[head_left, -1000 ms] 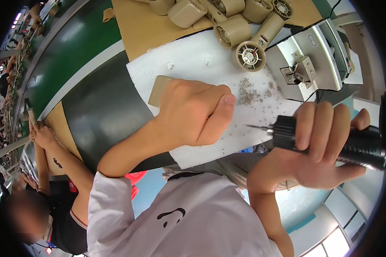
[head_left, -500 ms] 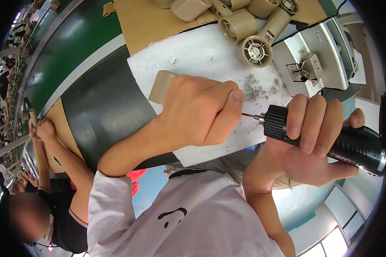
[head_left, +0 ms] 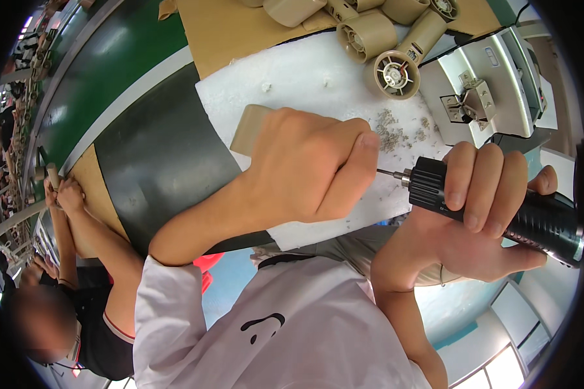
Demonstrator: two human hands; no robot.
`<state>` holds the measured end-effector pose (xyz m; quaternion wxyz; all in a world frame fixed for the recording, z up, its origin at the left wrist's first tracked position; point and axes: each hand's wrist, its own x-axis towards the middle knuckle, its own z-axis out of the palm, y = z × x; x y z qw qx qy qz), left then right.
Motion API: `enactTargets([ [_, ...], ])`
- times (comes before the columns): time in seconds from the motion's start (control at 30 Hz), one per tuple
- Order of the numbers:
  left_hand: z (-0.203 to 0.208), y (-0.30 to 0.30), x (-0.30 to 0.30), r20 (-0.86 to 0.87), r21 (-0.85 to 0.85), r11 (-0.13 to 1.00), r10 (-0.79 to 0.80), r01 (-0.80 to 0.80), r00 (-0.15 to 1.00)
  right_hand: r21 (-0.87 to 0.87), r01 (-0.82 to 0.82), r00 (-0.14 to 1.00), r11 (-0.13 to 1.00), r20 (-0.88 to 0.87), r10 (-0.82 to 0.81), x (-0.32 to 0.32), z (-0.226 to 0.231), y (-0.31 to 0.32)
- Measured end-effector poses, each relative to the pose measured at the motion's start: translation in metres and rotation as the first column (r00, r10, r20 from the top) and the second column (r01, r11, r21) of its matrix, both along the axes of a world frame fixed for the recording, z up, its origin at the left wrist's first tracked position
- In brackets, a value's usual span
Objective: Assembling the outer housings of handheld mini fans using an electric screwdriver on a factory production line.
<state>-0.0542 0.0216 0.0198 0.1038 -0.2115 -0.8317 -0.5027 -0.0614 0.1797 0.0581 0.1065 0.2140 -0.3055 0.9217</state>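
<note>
My left hand (head_left: 311, 165) is closed around a beige hair-dryer housing (head_left: 248, 129), whose wide round end sticks out past the knuckles; the rest is hidden by the hand. In my right hand (head_left: 480, 220) lies a black electric screwdriver (head_left: 428, 185), held level with its bit pointing left. The bit reaches the thumb side of my left fist, and its tip is out of sight there. Beneath both hands is a white foam sheet (head_left: 292, 78), with a scatter of small screws (head_left: 390, 133) on it beyond the screwdriver.
Several beige hair-dryer bodies (head_left: 396, 74) lie at the back on cardboard (head_left: 220, 32). A pale metal machine with a bracket (head_left: 493, 78) stands at the right. A black mat (head_left: 162, 155) and green conveyor (head_left: 136, 58) are on the left, where a co-worker's hands (head_left: 68, 192) work.
The table and the things on it have shifted slightly right in view. Both hands keep nearly the same pose, with the screwdriver bit still at my left fist.
</note>
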Motion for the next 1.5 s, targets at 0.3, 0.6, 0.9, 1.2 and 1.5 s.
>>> enactTargets([
  [0.3, 0.008, -0.005, 0.0, 0.083, -0.026, 1.0, -0.008, 0.01, 0.996, 0.111, -0.076, 0.992, 0.991, -0.094, 0.087, 0.0, 0.0, -0.001],
  [0.6, -0.017, -0.072, -0.061, -0.299, -0.567, 0.679, 0.358, -0.466, 0.885, 0.186, 0.208, 0.978, 0.96, -0.071, -0.198, -0.04, 0.008, 0.049],
  [0.9, 0.005, -0.055, -0.16, 0.184, -0.438, 0.788, 0.549, -0.432, 0.815, 0.334, 0.371, 0.928, 0.867, -0.177, -0.329, -0.074, 0.016, 0.086],
  [1.2, -0.02, -0.088, -0.134, 0.125, -0.34, 0.884, 0.38, -0.32, 0.917, 0.6, 0.479, 0.85, 0.641, -0.134, -0.51, -0.089, -0.001, 0.066],
  [1.5, -0.024, -0.068, -0.092, -0.191, -0.768, 0.525, 0.359, -0.367, 0.914, 0.624, 0.483, 0.849, 0.614, -0.163, -0.502, -0.089, -0.007, 0.064],
])
